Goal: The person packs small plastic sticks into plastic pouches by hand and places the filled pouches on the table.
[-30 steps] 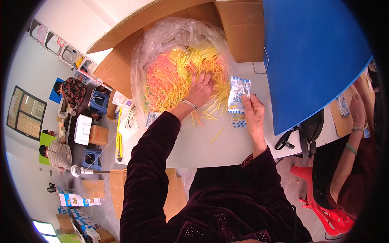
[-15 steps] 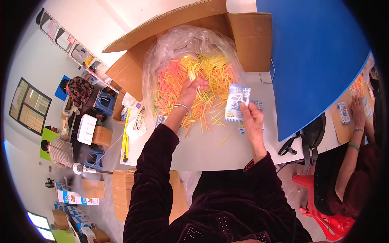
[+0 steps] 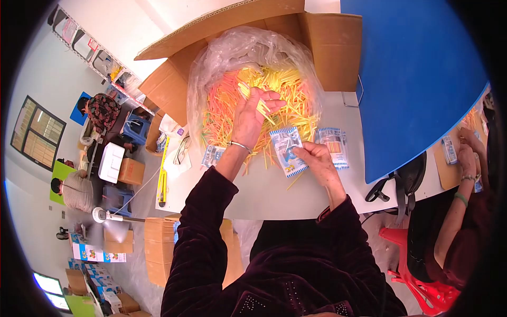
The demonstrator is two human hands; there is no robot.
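My left hand (image 3: 252, 119) is turned palm up, with a small bunch of thin yellow sticks (image 3: 262, 112) held across its fingers and thumb. Below it spreads a heap of thin pink, orange and yellow sticks (image 3: 222, 100) inside a clear plastic bag (image 3: 232, 47). Between thumb and fingers, my right hand (image 3: 319, 162) pinches a blue-and-white printed packet (image 3: 288, 150) near the front of the heap. A second blue-and-white packet (image 3: 338, 150) lies on the table just right of that hand. Another packet (image 3: 211, 156) lies by my left wrist, partly hidden.
A cardboard box (image 3: 335, 53) stands open around the bag. A blue panel (image 3: 412, 79) rises on the right; beyond it a co-worker's hands (image 3: 470, 153) are over a brown board. Glasses (image 3: 182, 150) and a yellow cutter knife (image 3: 163, 171) lie left on the table (image 3: 253, 203).
The right hand has moved the packet left and slightly down, towards my left hand. My left hand has turned palm up, showing the yellow sticks. The second packet is uncovered.
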